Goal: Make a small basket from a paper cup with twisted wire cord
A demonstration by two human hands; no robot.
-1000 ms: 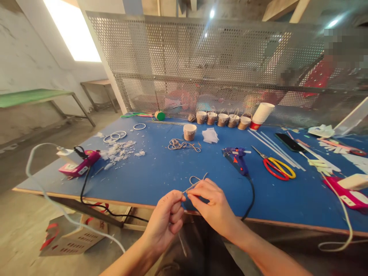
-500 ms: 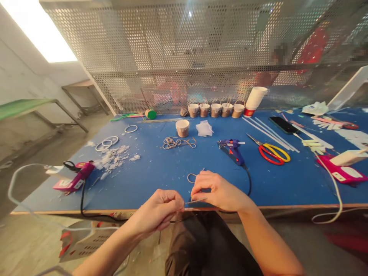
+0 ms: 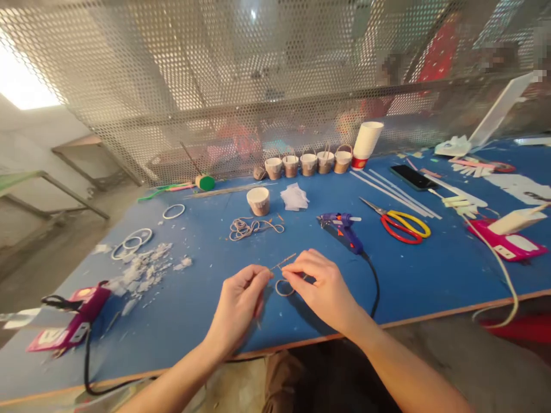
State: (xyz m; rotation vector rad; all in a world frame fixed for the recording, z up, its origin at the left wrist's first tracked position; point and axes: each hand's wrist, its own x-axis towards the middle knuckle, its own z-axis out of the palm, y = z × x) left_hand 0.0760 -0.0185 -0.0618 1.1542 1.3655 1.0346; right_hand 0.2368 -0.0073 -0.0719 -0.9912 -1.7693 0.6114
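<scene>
My left hand [image 3: 241,301] pinches one part of a thin twisted cord [image 3: 284,261] over the blue table near its front edge. Just to the right, my right hand [image 3: 321,287] pinches the cord too, thumb and forefinger together. A loop of the cord curls below the right fingertips. Beyond the hands lies a tangled bundle of cord [image 3: 249,228], with a small wrapped cup [image 3: 258,202] behind it. White sheets [image 3: 294,197] lie to the cup's right. A blue glue gun [image 3: 344,229] rests to the right of the hands.
Red-and-yellow scissors [image 3: 402,225], white strips [image 3: 394,195] and a phone [image 3: 413,177] lie at right. Several small buckets [image 3: 308,165] and stacked paper cups [image 3: 368,140] stand at the back. White scraps [image 3: 144,272], rings [image 3: 173,211] and a pink power strip [image 3: 75,321] are at left.
Both hands have risen from the table's front edge to over the tabletop, with the cord between them now slanting upward. The head view has shifted and tilted.
</scene>
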